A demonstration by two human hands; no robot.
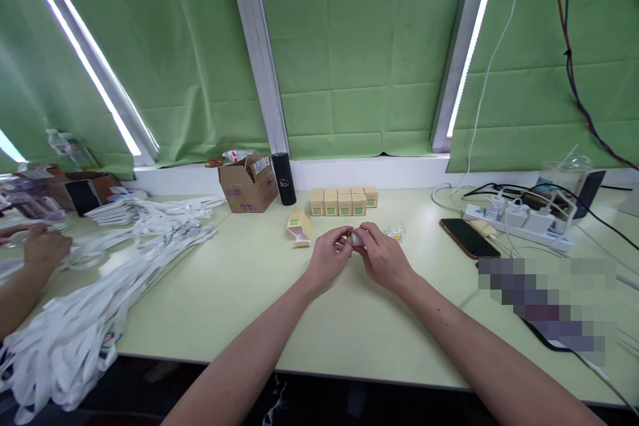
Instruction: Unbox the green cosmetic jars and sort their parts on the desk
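Note:
Over the middle of the table, my left hand (329,256) and my right hand (385,254) meet with bent fingers around a small rounded white object (356,239). A dark and yellowish edge shows at its left side; its exact kind is hidden by the fingers. Just beyond my right hand lies a clear plastic piece (397,233) with a bit of yellow in it. To the left of my hands an opened small kraft box (299,229) lies with its flap towards me. Several closed kraft boxes (338,202) with green labels stand in rows behind.
A brown carton (248,185) and a black bottle (283,178) stand at the back. White straps (100,299) spread across the left, where a co-worker's hand (46,246) handles some. Rightward lie a phone (469,237), a power strip (519,226) with cables, and a blurred-out flat item (546,309).

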